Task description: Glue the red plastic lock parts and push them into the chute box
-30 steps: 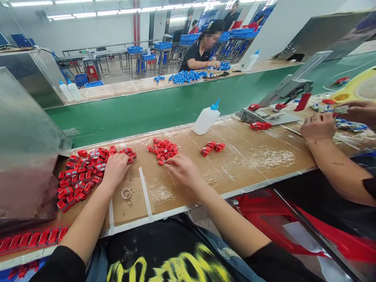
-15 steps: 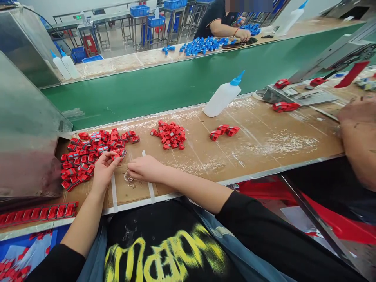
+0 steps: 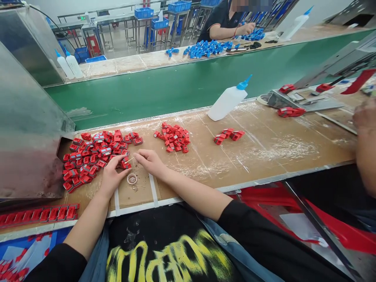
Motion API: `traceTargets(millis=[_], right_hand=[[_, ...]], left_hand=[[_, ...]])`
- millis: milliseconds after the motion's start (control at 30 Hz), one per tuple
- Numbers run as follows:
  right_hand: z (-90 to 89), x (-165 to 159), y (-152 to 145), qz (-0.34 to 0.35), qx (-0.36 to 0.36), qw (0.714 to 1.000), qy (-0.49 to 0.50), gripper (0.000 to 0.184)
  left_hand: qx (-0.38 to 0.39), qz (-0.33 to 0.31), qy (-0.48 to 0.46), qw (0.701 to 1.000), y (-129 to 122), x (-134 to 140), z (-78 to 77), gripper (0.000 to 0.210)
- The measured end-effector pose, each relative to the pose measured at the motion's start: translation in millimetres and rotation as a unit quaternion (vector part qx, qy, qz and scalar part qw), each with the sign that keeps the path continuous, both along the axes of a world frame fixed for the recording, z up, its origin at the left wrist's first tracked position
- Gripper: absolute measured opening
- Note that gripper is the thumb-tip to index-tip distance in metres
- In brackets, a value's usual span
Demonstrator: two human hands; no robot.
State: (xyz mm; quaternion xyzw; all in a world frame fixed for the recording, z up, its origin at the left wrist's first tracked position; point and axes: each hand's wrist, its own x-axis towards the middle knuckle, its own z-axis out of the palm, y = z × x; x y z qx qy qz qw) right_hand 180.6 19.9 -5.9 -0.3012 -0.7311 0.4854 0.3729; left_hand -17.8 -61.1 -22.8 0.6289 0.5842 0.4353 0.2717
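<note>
Between the fingers of my left hand [image 3: 113, 176] is a small red plastic part [image 3: 125, 163], at the near right edge of a pile of similar red parts [image 3: 88, 156]. My right hand [image 3: 150, 161] pinches a thin toothpick-like stick [image 3: 130, 159], its tip pointing left and touching or very near the red part. Just below the two hands, a small clear round cup [image 3: 132, 179] sits on the brown table covering; its contents are too small to make out.
A second red pile [image 3: 174, 137], a few red parts [image 3: 229, 135] and a white blue-tipped bottle [image 3: 227, 102] stand to the right. A metal box [image 3: 29, 125] borders the left. Beyond the green belt [image 3: 164, 92], a person handles blue parts; another person's arm [image 3: 366, 141] is at far right.
My right hand has risen from the cup to the red part with the stick. My left hand has shifted slightly right and down with the part. The view has shifted slightly.
</note>
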Motion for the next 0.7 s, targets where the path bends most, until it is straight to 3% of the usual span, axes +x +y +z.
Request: traceTargets(millis=[300, 700], right_hand=[[-8.8, -3.4, 2.9, 0.01, 0.058, 0.997, -0.057, 0.046], [-5.8, -1.4, 2.7, 0.0, 0.106, 0.991, -0.078, 0.045]], left_hand=[[-0.004, 0.005, 0.012, 1.0, -0.4, 0.2, -0.2, 0.053], [0.011, 0.01, 0.039, 0.999, -1.3, 2.5, 8.5, 0.049]])
